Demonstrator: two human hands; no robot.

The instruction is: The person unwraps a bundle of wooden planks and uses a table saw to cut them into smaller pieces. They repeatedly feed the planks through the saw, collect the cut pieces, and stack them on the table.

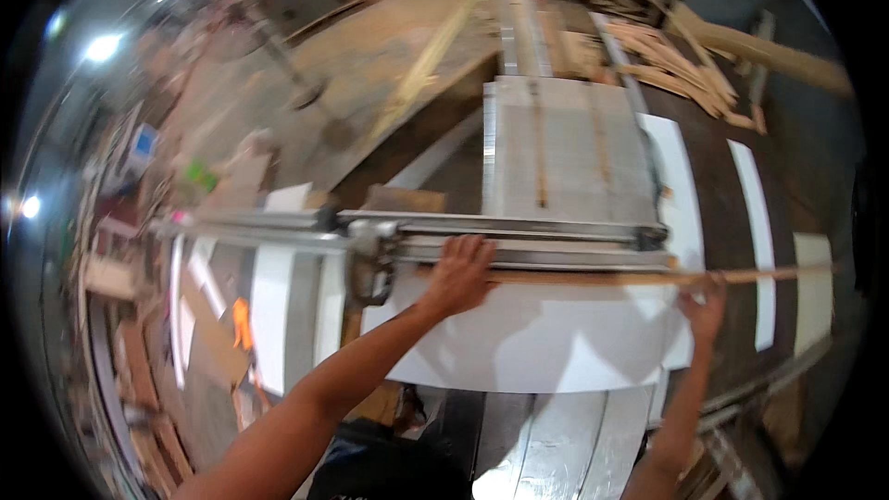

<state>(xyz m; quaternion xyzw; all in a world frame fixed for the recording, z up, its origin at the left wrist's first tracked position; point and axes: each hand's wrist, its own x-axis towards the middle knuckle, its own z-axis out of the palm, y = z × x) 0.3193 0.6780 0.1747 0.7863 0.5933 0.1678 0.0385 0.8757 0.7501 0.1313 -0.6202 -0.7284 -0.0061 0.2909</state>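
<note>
A long, thin wooden strip (593,278) lies along the near side of a metal fence rail (556,250), over a white sheet (546,338). Near the strip's left end, my left hand (460,276) holds it against the rail, fingers bent over the rail's edge. Farther right, my right hand (704,306) grips the same strip from the near side, fingers closed and somewhat blurred. Past my right hand the strip runs on over the dark tabletop. Left of my left hand, a metal bracket (372,259) sits on the rail.
Beyond the rail is a grey metal sliding table (579,148). White strips (755,241) lie on the dark surface at right. An orange tool-like object (243,322) rests among boards at left. Wood offcuts (671,60) are piled at the far right.
</note>
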